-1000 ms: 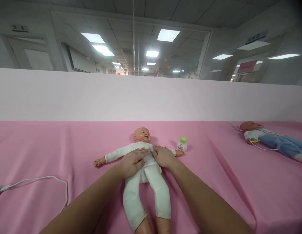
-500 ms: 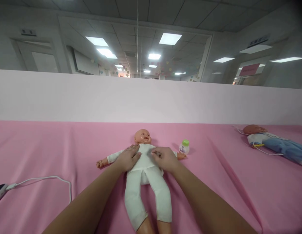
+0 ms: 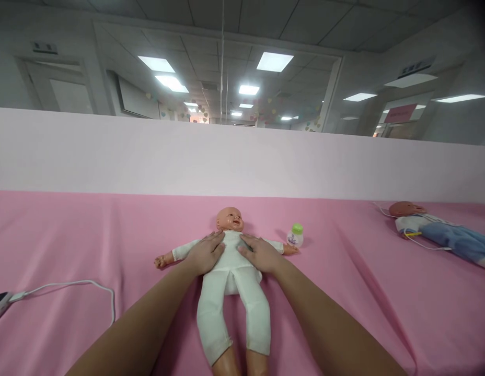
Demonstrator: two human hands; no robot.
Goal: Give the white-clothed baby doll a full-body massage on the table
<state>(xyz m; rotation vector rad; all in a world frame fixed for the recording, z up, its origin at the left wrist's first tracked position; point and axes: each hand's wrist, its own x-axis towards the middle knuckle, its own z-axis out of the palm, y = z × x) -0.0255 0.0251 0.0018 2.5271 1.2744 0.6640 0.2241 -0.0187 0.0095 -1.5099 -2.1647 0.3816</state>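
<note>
1 doll (image 3: 231, 257) lies beneath the released, outstretched fingers (image 3: 214, 238) of left hand (image 3: 205, 254) and right hand (image 3: 263, 254).

Left grip (image 3: 205, 254): moved outward from mid-chest to the side of the doll's (image 3: 232, 256) chest. Right grip (image 3: 263, 254): fingers, curled in previous view, now extended flat. Doll's legs (image 3: 234, 308): shifted slightly leftward.

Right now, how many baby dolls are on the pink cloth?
2. The doll in white lies under the left hand and right hand; the doll in blue lies far right, partly out of view.
</note>
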